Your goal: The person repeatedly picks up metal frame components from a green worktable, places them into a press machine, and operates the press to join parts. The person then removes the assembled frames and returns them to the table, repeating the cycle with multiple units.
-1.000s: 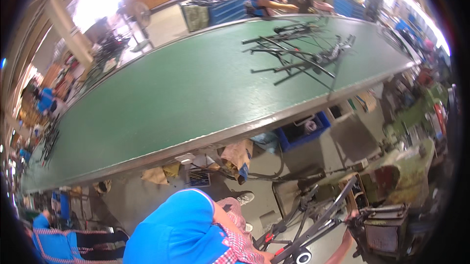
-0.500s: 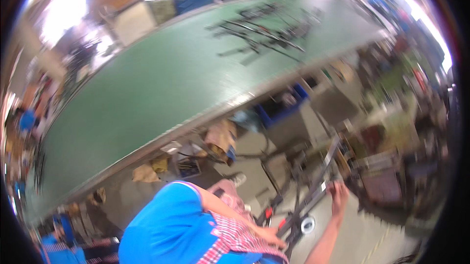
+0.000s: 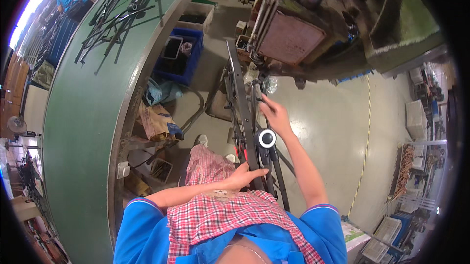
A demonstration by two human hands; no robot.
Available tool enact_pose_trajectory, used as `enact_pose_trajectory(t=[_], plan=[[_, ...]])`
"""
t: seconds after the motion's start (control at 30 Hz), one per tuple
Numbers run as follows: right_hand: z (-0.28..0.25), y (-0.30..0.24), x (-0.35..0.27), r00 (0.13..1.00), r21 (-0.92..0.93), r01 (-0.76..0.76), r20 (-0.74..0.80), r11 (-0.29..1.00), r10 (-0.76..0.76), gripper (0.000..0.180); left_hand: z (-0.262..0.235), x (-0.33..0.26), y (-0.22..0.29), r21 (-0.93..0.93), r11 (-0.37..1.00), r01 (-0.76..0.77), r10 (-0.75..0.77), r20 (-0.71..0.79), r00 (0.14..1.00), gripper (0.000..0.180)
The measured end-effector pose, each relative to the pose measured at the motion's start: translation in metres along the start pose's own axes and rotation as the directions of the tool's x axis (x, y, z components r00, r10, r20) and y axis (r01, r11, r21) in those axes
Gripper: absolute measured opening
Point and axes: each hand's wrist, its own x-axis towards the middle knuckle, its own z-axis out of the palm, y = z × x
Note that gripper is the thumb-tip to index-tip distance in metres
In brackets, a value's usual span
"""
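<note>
A long black metal tube frame [image 3: 242,102], folded together with red parts and a round wheel-like piece with a white ring [image 3: 267,138], stands in front of my body. My left hand [image 3: 243,178] is closed around its lower part, near the red pieces, the thumb lying across the tubes. Farther up, my right hand [image 3: 276,115] has its fingers closed at a thin dark tube on the frame's right side. The fingertips of that hand are partly hidden.
A green-topped table [image 3: 81,132] runs along my left, with several black tube frames [image 3: 125,14] at its far end. Under it sit a blue crate [image 3: 193,58] and a paper sack [image 3: 157,121]. A large greenish machine [image 3: 338,29] stands ahead to the right.
My view has swung to the right, so the table is now along the left side and the machine ahead. Both hands stay on the tube frame.
</note>
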Motion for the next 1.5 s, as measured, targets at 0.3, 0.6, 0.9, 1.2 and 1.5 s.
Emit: enact_pose_trajectory(t=[0.3,0.6,0.9,1.2,1.5], plan=[[-0.045,-0.004,-0.214,0.618,0.322,-0.771,0.586,0.55,0.524,0.066,-0.044,-0.005,0.054,0.544,0.839,0.017,-0.207,0.29,0.934,0.046],[-0.041,-0.011,-0.226,0.665,0.219,-0.73,0.446,0.647,0.6,0.058,-0.142,0.106,0.278,0.59,-0.778,-0.215,0.239,0.595,0.767,0.074],[-0.072,-0.057,-0.202,0.587,0.159,-0.805,0.358,0.572,0.726,0.05,-0.124,0.128,0.321,0.64,-0.535,-0.552,0.069,0.684,0.726,0.068],[-0.072,-0.009,-0.217,0.511,0.112,-0.854,0.362,0.508,0.78,0.056,-0.129,0.135,0.303,0.608,-0.582,-0.54,0.119,0.721,0.683,0.085],[-0.096,-0.047,-0.181,0.427,-0.037,-0.885,0.333,0.464,0.841,0.041,-0.15,0.166,0.302,0.598,-0.513,-0.616,0.251,0.79,0.559,0.088]])
